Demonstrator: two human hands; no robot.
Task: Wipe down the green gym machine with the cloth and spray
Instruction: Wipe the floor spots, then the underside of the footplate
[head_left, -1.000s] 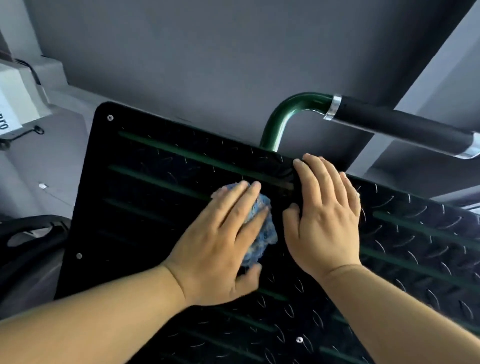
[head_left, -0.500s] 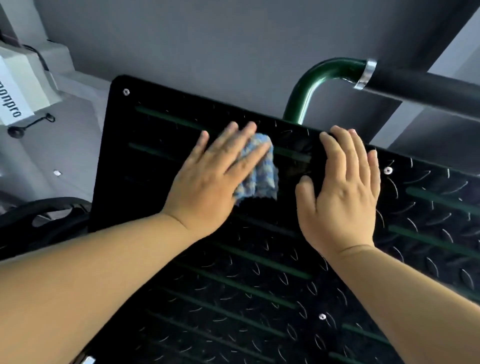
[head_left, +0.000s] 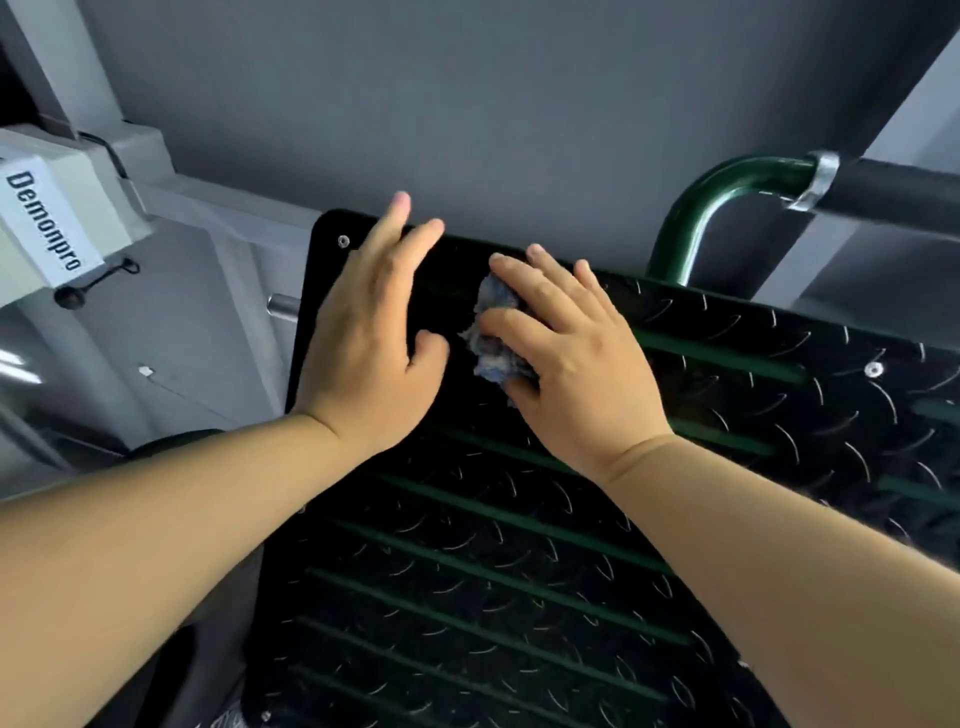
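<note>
The right hand (head_left: 571, 364) is pressing the crumpled blue-white cloth (head_left: 491, 353) onto the black diamond-tread metal footplate (head_left: 519, 545) near its far edge, grip flat, fingers straight, probably for scrubbing pressure. The left hand (head_left: 371, 338), grip likewise flat and holding nothing, is bracing just left of it.

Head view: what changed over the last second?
The crumpled blue cloth passed from under the left hand to under the right hand, whose fingers now press it near the top edge of the black tread-patterned metal footplate. The left hand shifted left and rests by the plate's upper-left corner. Both hands stayed on the plate.
</note>
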